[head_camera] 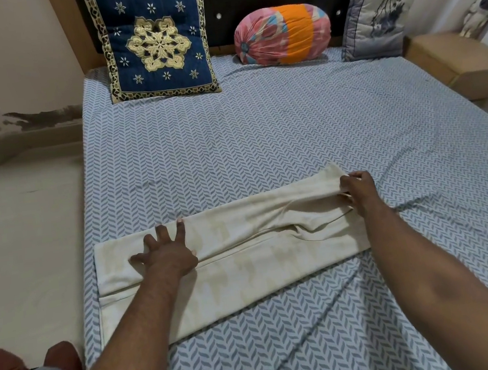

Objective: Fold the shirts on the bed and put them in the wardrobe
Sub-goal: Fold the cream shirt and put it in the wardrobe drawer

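A cream shirt point(245, 263) lies folded into a long strip across the near part of the bed point(262, 140), running from the left edge toward the right. My left hand point(165, 251) presses flat on its left part with fingers spread. My right hand point(359, 190) pinches the shirt's right end and lifts that corner slightly off the sheet.
A blue embroidered cushion point(156, 42), a pink and orange bolster point(282, 36) and a grey cushion point(381, 14) stand at the headboard. A wooden bedside unit point(460, 63) is at the right. The floor point(24, 240) lies left of the bed.
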